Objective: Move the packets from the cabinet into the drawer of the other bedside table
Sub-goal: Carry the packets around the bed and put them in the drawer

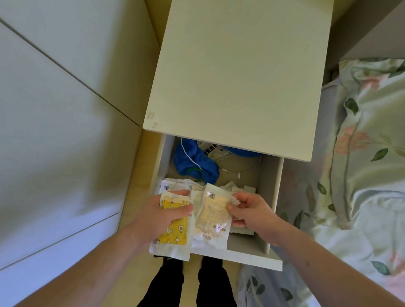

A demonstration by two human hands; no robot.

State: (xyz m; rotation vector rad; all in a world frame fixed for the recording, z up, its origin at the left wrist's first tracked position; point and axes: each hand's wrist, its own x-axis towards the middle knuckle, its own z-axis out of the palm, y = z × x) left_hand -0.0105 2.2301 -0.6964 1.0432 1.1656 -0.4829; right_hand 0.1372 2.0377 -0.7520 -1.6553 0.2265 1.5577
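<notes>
Left hand point(164, 213) grip curled round the yellow packet point(174, 226), right hand point(248, 211) pinching the pale packet point(212, 213), both over the open drawer point(275, 208); I'd lower them flat beside the blue cloth point(191, 159), clear of the cables, then release.

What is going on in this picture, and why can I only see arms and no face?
The camera sits on the person's head and looks down, so you see only their arms and legs. They stand at a white bedside table with its drawer pulled open, beside a bed with a flowery cover. The left hand holds a stack of packets, with a yellow packet on top. The right hand pinches a pale packet with its fingers, above the drawer. Inside lie a blue cloth, thin white cables and more packets.
</notes>
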